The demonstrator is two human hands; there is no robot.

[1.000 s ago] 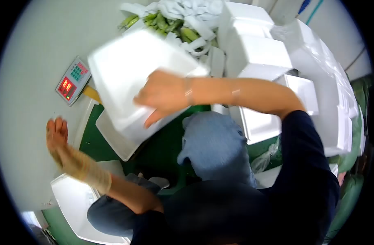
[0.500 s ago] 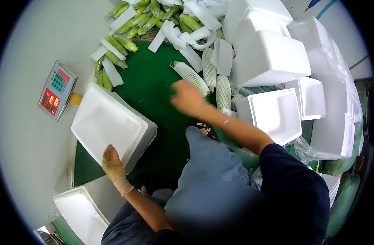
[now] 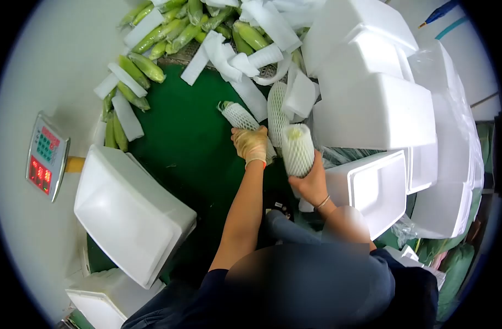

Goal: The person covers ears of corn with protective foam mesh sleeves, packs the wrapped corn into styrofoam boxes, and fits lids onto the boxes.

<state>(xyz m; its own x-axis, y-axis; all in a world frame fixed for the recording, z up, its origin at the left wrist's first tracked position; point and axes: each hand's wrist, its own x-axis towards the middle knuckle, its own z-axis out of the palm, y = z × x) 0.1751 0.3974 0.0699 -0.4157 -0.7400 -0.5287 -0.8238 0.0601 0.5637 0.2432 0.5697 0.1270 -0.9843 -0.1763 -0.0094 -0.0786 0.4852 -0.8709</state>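
My gloved left hand point(image 3: 250, 145) is closed over a long pale-green vegetable in a white foam net point(image 3: 237, 116), which lies slanted on the green floor. My bare right hand point(image 3: 312, 178) grips another foam-netted vegetable point(image 3: 298, 151), lifted and tilted upright with its pale end up. Just behind these two, a third netted vegetable point(image 3: 277, 112) lies on the floor. The exact kind of vegetable is hard to make out through the nets.
Green vegetables in clear wrap point(image 3: 188, 35) lie heaped with white foam strips point(image 3: 223, 57) at the back. White foam boxes point(image 3: 371, 197) are stacked on the right. Another foam box point(image 3: 127, 208) stands at left beside a digital scale display point(image 3: 47, 156).
My left hand has left the foam box and moved right onto a netted vegetable. My right hand has shifted right and now lifts another netted vegetable. The view has shifted too.
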